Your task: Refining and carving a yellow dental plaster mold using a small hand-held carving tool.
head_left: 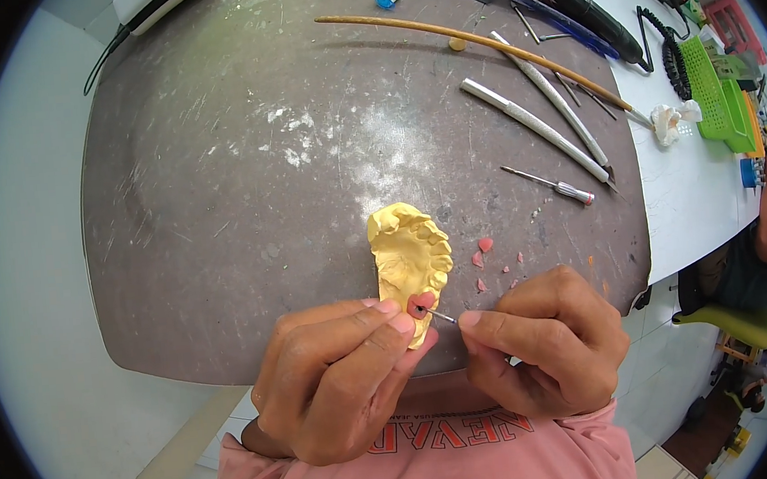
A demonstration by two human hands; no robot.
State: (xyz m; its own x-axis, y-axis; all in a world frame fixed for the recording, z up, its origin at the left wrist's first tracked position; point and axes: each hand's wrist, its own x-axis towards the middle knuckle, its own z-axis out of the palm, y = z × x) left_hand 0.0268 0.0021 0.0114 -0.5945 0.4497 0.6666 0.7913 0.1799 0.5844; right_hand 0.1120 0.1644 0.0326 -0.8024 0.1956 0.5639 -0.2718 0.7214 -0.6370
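Observation:
A yellow plaster dental model point(407, 247) of a tooth arch rests at the near part of the work mat. My left hand point(336, 374) is closed at its near end, fingertips pressed on the model and against a small pink piece point(422, 303) seated there. A dark spot shows in the pink piece. Between thumb and fingers, my right hand point(553, 339) pinches a thin metal tool point(441, 315), its tip at that dark spot. The tool's far end is hidden in my fingers, so its exact kind cannot be told. Several pink crumbs point(486, 245) lie to the right of the model.
A small screwdriver point(548, 183), two silver knife handles point(532, 127), a long wooden stick point(467, 37) and a black handpiece point(589, 12) lie on the right and far right. Green baskets point(722, 100) stand on the white table. Another person point(754, 260) sits at far right.

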